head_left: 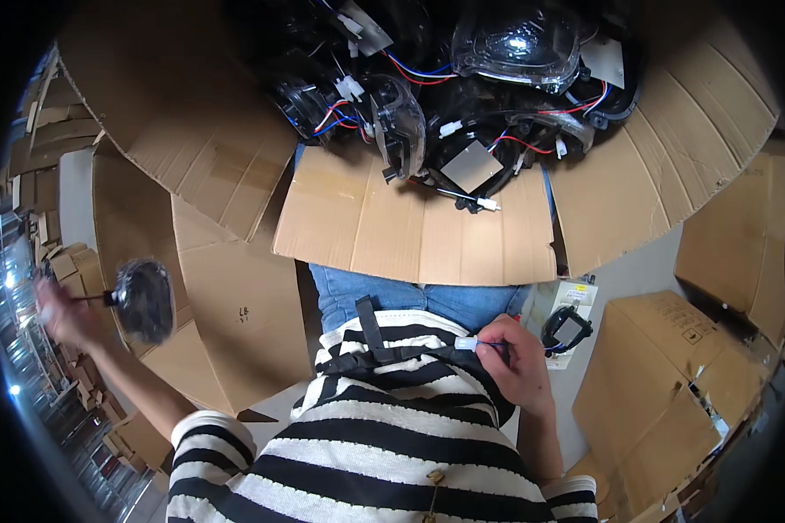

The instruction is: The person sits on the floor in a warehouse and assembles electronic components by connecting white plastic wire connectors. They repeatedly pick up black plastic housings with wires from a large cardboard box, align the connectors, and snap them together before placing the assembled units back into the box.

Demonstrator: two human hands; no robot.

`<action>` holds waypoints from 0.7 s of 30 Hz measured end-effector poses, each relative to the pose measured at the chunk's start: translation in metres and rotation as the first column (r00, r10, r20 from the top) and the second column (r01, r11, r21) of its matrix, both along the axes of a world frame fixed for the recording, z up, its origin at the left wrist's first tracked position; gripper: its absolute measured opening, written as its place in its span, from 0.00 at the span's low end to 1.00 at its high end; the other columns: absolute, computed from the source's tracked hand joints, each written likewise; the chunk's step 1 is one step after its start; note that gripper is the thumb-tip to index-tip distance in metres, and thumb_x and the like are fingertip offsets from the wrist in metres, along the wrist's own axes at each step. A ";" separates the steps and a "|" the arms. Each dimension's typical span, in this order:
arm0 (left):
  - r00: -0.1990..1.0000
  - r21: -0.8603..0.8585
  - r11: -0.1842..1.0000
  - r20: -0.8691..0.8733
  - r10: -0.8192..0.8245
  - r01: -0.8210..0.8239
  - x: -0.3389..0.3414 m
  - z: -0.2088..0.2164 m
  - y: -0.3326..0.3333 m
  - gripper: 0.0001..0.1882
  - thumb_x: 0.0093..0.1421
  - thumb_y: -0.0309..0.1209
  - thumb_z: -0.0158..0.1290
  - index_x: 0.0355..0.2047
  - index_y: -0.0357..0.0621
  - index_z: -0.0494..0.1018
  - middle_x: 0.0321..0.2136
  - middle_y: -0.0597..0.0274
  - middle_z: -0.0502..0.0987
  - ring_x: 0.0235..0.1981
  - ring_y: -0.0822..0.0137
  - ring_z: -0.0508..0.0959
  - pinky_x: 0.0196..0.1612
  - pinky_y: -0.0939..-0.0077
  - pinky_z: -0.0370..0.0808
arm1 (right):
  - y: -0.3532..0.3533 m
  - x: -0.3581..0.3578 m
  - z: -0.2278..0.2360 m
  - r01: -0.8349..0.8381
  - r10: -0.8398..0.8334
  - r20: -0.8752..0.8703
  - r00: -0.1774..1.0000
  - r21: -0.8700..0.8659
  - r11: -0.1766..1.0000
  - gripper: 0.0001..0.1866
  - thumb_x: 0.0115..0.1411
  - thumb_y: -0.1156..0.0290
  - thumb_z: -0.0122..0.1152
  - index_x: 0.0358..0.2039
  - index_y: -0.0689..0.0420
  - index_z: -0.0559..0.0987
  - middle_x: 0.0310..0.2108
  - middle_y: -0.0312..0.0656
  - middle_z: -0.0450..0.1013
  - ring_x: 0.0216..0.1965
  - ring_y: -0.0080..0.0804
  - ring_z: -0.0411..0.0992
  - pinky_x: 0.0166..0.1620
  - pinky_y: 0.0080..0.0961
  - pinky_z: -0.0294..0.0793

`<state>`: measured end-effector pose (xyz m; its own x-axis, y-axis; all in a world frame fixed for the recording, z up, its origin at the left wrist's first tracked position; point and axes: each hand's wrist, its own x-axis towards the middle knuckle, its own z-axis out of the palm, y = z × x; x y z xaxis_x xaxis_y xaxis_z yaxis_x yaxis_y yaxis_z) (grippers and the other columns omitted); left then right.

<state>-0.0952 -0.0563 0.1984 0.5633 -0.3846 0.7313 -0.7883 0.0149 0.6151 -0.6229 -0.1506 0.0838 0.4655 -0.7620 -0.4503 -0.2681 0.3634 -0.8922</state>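
Out at the far left, my left hand (pixel 63 318) is raised and blurred. A thin dark lead runs from it to a round lamp with a clear lens (pixel 146 301), which hangs in the air beside the fingers. The exact grip is smeared. My right hand (pixel 514 359) is at my waist, fingers pinched on the thin wires just behind a white plug connector (pixel 466 343). From those wires, on the hand's other side, hangs a black lamp unit with a silver plate (pixel 568 330).
An open carton (pixel 414 227) in front of me holds several dark lamps (pixel 519 44) with coloured wires and white plugs. More cartons stand at the right (pixel 663 375) and left (pixel 244 322). A white-and-green package (pixel 575 301) lies behind the hanging lamp unit.
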 end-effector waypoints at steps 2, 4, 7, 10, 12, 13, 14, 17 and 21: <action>0.896 0.226 0.974 -0.432 0.102 -0.002 0.050 -0.057 0.019 0.09 0.56 0.32 0.49 0.30 0.40 0.73 0.21 0.73 0.68 0.24 0.81 0.65 0.28 0.88 0.64 | -0.002 0.001 -0.001 -0.010 0.011 0.005 1.000 -0.026 1.000 0.02 0.48 0.81 0.53 0.24 0.62 0.70 0.20 0.36 0.63 0.22 0.19 0.59 0.27 0.15 0.60; 0.939 0.574 0.818 -0.254 0.231 -0.046 0.060 -0.136 0.030 0.13 0.55 0.34 0.50 0.37 0.41 0.73 0.27 0.70 0.72 0.26 0.80 0.66 0.29 0.87 0.64 | -0.003 0.003 0.000 -0.028 0.027 -0.024 0.999 -0.053 0.998 0.02 0.48 0.81 0.52 0.23 0.62 0.70 0.20 0.36 0.63 0.22 0.19 0.59 0.27 0.15 0.60; 0.870 0.726 0.641 -0.459 0.181 0.250 0.059 -0.204 0.050 0.15 0.55 0.30 0.50 0.40 0.34 0.70 0.33 0.64 0.74 0.33 0.76 0.71 0.38 0.83 0.68 | -0.006 0.001 0.001 -0.037 0.034 -0.042 0.999 -0.077 0.996 0.02 0.48 0.81 0.52 0.23 0.61 0.70 0.20 0.36 0.63 0.22 0.20 0.59 0.27 0.15 0.60; 0.965 0.686 0.709 -0.036 0.260 -0.165 -0.035 -0.162 -0.007 0.11 0.57 0.28 0.47 0.38 0.35 0.70 0.31 0.65 0.72 0.29 0.76 0.70 0.36 0.82 0.67 | -0.007 0.003 0.002 -0.029 0.024 -0.073 0.997 -0.070 0.997 0.02 0.48 0.80 0.53 0.24 0.61 0.70 0.21 0.36 0.64 0.22 0.20 0.60 0.27 0.15 0.60; 0.999 0.527 0.850 -0.031 0.040 -0.018 -0.088 -0.118 -0.046 0.06 0.56 0.24 0.47 0.33 0.37 0.72 0.27 0.65 0.70 0.26 0.77 0.68 0.30 0.86 0.65 | -0.006 0.005 0.001 -0.017 0.014 -0.089 0.996 -0.036 0.999 0.02 0.48 0.80 0.53 0.24 0.61 0.70 0.21 0.37 0.64 0.22 0.20 0.61 0.27 0.15 0.61; 0.988 0.496 0.855 -0.072 -0.134 0.152 -0.117 -0.111 -0.065 0.06 0.53 0.22 0.49 0.32 0.38 0.72 0.26 0.64 0.70 0.25 0.78 0.68 0.28 0.88 0.64 | -0.006 0.007 0.000 -0.022 0.019 -0.075 0.997 -0.033 0.999 0.02 0.48 0.80 0.54 0.24 0.61 0.70 0.21 0.37 0.64 0.22 0.20 0.61 0.27 0.15 0.61; 0.969 0.624 0.767 0.065 -0.240 0.148 -0.148 -0.098 -0.087 0.08 0.50 0.21 0.51 0.32 0.40 0.72 0.26 0.61 0.71 0.26 0.74 0.70 0.27 0.85 0.66 | -0.007 0.010 -0.001 -0.022 0.020 -0.059 0.998 -0.026 0.999 0.03 0.48 0.80 0.54 0.24 0.61 0.70 0.21 0.37 0.64 0.23 0.20 0.62 0.27 0.15 0.61; 0.713 0.734 0.663 0.386 -0.585 0.147 -0.202 -0.100 -0.161 0.20 0.40 0.32 0.59 0.36 0.43 0.71 0.34 0.60 0.70 0.36 0.61 0.70 0.39 0.67 0.65 | -0.009 0.016 0.000 -0.047 0.045 -0.033 0.998 -0.069 0.997 0.03 0.47 0.80 0.54 0.24 0.61 0.70 0.21 0.36 0.63 0.22 0.21 0.61 0.27 0.15 0.61; 0.607 0.891 0.427 0.425 -0.672 -0.151 -0.209 -0.149 -0.227 0.20 0.37 0.42 0.59 0.29 0.42 0.72 0.29 0.62 0.70 0.37 0.64 0.68 0.48 0.67 0.60 | -0.007 0.010 0.001 -0.065 0.057 -0.058 0.997 -0.136 0.989 0.03 0.47 0.80 0.54 0.24 0.61 0.70 0.20 0.36 0.63 0.21 0.21 0.60 0.25 0.15 0.60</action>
<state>-0.3037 -0.2837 0.0492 -0.1704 -0.9853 0.0120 -0.9607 0.1634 -0.2244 -0.6129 -0.1580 0.0848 0.4908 -0.7896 -0.3684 -0.3351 0.2192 -0.9163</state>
